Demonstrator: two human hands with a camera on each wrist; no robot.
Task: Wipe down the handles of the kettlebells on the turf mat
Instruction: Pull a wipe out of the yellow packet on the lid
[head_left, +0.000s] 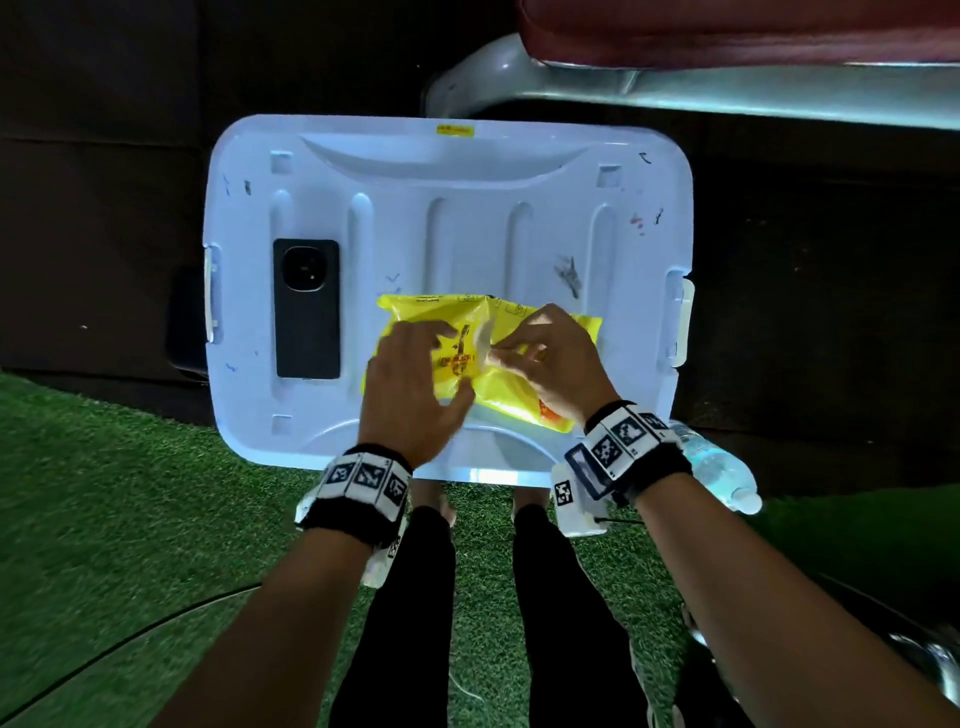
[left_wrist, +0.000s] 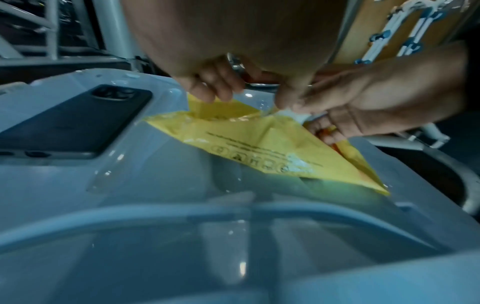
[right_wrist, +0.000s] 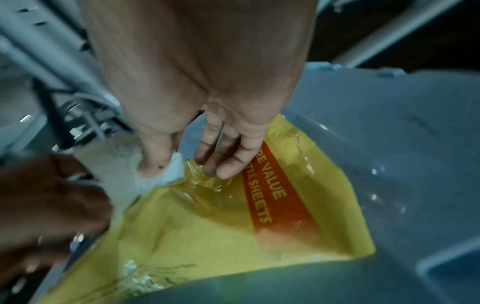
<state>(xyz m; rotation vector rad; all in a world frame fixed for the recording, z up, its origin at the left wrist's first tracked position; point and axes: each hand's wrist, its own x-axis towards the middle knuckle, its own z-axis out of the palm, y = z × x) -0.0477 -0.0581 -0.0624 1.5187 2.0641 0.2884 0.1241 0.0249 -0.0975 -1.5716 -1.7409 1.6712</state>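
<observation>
A yellow pack of wet wipes (head_left: 431, 317) lies on a white plastic bin lid (head_left: 447, 218). My left hand (head_left: 436, 364) holds the pack down, its fingers curled on the top and the thumb at the near edge; the left wrist view shows those fingers (left_wrist: 207, 86) bent over the pack (left_wrist: 249, 142). My right hand (head_left: 501, 353) pinches a white wipe (head_left: 485, 340) at the pack's opening. In the right wrist view the thumb presses the wipe (right_wrist: 116, 164) beside the pack (right_wrist: 207, 236). No kettlebell is plainly in view.
A black phone (head_left: 306, 309) lies on the lid's left part. A clear water bottle (head_left: 719, 467) stands by the lid's near right corner. Green turf (head_left: 104, 493) covers the floor around my legs. A bench with a red pad (head_left: 727, 31) stands behind.
</observation>
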